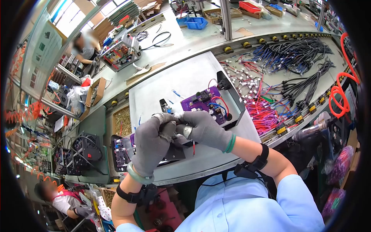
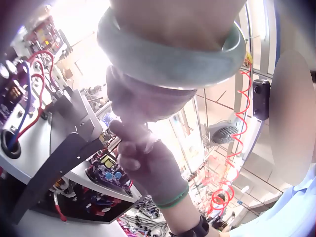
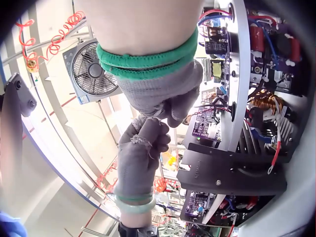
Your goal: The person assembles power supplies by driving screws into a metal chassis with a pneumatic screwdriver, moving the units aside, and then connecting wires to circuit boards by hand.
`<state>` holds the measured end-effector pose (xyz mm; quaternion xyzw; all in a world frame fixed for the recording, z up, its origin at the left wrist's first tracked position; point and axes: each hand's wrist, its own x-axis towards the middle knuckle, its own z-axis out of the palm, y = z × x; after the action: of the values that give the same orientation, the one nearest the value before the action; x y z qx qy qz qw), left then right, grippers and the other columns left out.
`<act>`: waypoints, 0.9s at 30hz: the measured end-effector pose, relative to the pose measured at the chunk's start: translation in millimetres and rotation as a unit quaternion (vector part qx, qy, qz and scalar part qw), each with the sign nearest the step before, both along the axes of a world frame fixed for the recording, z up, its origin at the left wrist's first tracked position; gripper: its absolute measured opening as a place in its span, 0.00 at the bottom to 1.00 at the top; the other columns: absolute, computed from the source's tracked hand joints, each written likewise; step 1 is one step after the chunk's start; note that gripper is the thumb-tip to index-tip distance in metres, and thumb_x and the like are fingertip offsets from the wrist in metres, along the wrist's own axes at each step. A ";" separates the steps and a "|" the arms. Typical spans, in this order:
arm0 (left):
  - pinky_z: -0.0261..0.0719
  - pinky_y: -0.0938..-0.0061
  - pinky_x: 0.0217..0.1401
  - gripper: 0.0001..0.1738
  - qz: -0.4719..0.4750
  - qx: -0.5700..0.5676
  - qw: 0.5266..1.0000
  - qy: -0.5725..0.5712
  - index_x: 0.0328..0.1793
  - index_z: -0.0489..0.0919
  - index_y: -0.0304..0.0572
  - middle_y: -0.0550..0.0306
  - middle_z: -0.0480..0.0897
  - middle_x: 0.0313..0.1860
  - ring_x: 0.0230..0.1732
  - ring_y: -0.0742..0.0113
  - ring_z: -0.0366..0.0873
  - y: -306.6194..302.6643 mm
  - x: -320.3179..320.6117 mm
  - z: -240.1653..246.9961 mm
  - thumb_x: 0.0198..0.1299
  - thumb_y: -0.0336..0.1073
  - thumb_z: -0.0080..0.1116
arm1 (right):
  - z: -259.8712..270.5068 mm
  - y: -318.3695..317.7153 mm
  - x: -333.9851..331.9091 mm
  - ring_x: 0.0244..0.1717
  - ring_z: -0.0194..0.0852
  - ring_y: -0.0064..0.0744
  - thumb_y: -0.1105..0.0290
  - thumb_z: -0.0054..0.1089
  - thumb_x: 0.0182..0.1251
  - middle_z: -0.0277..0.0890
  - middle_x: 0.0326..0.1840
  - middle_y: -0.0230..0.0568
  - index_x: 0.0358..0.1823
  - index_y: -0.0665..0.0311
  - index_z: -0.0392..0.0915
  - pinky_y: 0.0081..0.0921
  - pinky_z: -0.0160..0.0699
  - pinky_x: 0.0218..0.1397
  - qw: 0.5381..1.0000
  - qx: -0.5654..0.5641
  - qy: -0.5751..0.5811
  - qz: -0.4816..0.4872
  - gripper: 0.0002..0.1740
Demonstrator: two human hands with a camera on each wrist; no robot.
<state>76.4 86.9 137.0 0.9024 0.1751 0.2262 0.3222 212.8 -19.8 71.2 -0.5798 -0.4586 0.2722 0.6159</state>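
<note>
Both hands wear grey knit gloves with worn, silvery tape round some fingertips. My left hand (image 1: pixel 148 146) and right hand (image 1: pixel 210 129) meet fingertip to fingertip above the work surface, fingers curled. I cannot tell whether something small is pinched between them. Just beyond the right hand sits a black metal chassis (image 1: pixel 238 118) with a purple circuit board (image 1: pixel 189 103) and red and blue wires. Another populated board (image 1: pixel 121 154) lies left of the left hand. Below the hands, a black bracket (image 3: pixel 217 170) shows in the right wrist view, near a red lead (image 3: pixel 277 152) with a ring terminal.
Heaps of red wires (image 1: pixel 261 114) and black cables (image 1: pixel 297 52) lie on the right along a roller-edged bench. A black-cased unit (image 1: pixel 87 152) stands at left. An orange coiled hose (image 1: pixel 338 98) hangs at right. Two other people work at the left.
</note>
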 end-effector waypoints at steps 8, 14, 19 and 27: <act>0.81 0.68 0.52 0.14 0.080 0.200 0.975 -0.048 0.55 0.80 0.34 0.44 0.85 0.46 0.50 0.60 0.84 61.7 21.0 -36.9 0.65 0.31 0.62 | 4.8 40.3 29.5 0.33 0.85 0.40 0.70 0.62 0.59 0.82 0.29 0.46 0.36 0.60 0.85 0.38 0.80 0.37 0.903 -0.128 -0.394 -0.111 0.06; 0.77 0.56 0.57 0.28 0.012 -0.013 0.971 0.239 0.59 0.78 0.40 0.35 0.83 0.50 0.54 0.43 0.82 89.2 15.4 -51.1 0.68 0.56 0.48 | 9.6 68.8 38.8 0.38 0.87 0.47 0.63 0.63 0.55 0.84 0.31 0.47 0.34 0.56 0.88 0.41 0.83 0.46 0.800 -0.293 -0.523 0.023 0.10; 0.76 0.54 0.52 0.23 0.025 0.088 0.974 0.208 0.46 0.79 0.36 0.37 0.84 0.38 0.45 0.38 0.81 86.1 18.6 -61.2 0.71 0.50 0.44 | 23.4 74.5 40.3 0.40 0.87 0.48 0.59 0.63 0.55 0.86 0.34 0.49 0.35 0.57 0.88 0.41 0.83 0.47 0.785 -0.336 -0.512 0.090 0.12; 0.76 0.60 0.47 0.18 0.045 -0.038 0.979 0.195 0.46 0.80 0.37 0.42 0.81 0.36 0.41 0.48 0.80 84.8 18.6 -58.6 0.72 0.44 0.47 | 23.9 84.9 44.2 0.43 0.87 0.48 0.59 0.61 0.57 0.86 0.39 0.51 0.40 0.60 0.88 0.41 0.83 0.49 0.779 -0.349 -0.499 0.152 0.16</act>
<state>95.0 171.8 78.4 0.9075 0.2834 0.0529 0.3055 257.0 65.1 95.1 -0.7327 -0.6573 0.1760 0.0072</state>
